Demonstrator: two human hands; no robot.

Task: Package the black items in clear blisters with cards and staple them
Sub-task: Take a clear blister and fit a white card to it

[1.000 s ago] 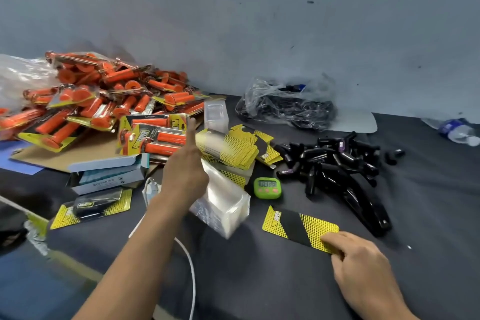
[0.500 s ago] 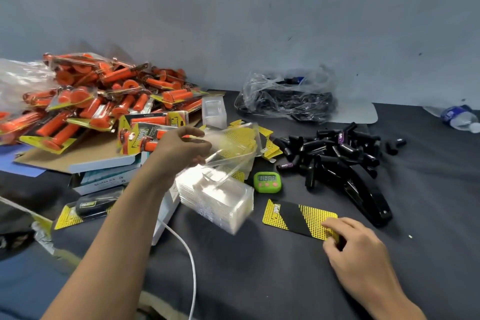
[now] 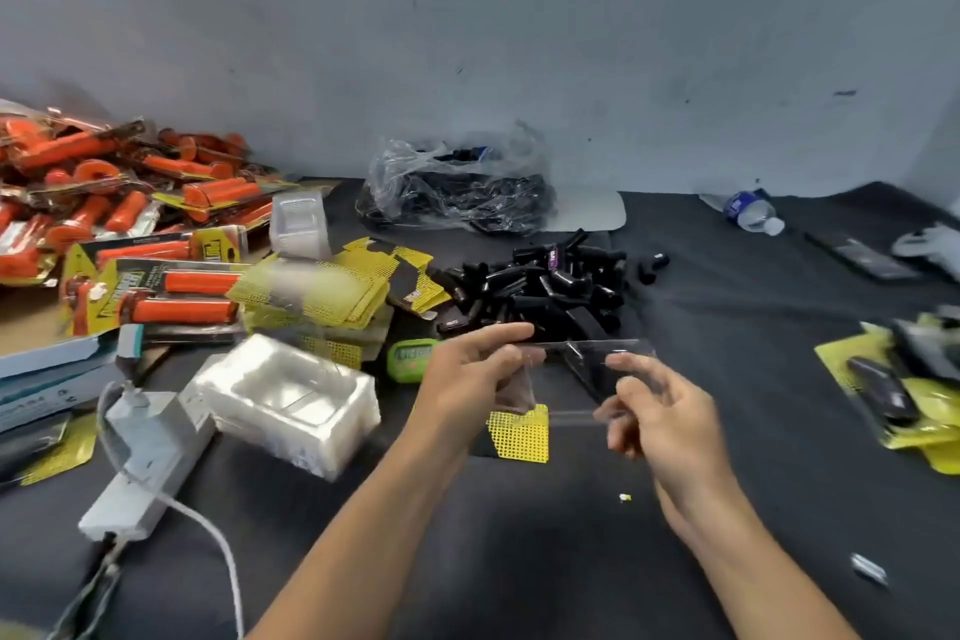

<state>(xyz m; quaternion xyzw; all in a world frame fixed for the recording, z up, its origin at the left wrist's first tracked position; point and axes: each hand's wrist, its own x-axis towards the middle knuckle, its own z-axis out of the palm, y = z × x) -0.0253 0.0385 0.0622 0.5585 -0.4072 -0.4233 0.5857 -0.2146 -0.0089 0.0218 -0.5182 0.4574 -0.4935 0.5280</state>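
Both hands hold one clear blister (image 3: 576,369) in the air above the dark table. My left hand (image 3: 467,374) pinches its left end and my right hand (image 3: 660,411) holds its right end, fingers curled round the edge. Under the blister a yellow and black card (image 3: 519,434) lies flat, partly hidden by my left hand. A pile of black items (image 3: 540,286) sits just beyond. A stack of clear blisters (image 3: 291,395) stands to the left, with a stack of yellow cards (image 3: 317,291) behind it.
Orange packaged grips (image 3: 119,224) are heaped at the far left. A green timer (image 3: 410,359), a white power strip with cable (image 3: 150,452), a plastic bag of black parts (image 3: 457,187), a water bottle (image 3: 753,212) and finished yellow packs (image 3: 904,390) at the right edge surround the work spot.
My left hand took a clear blister from the stack and carried it right over the card. My right hand left the card and rose to take the blister's other end.
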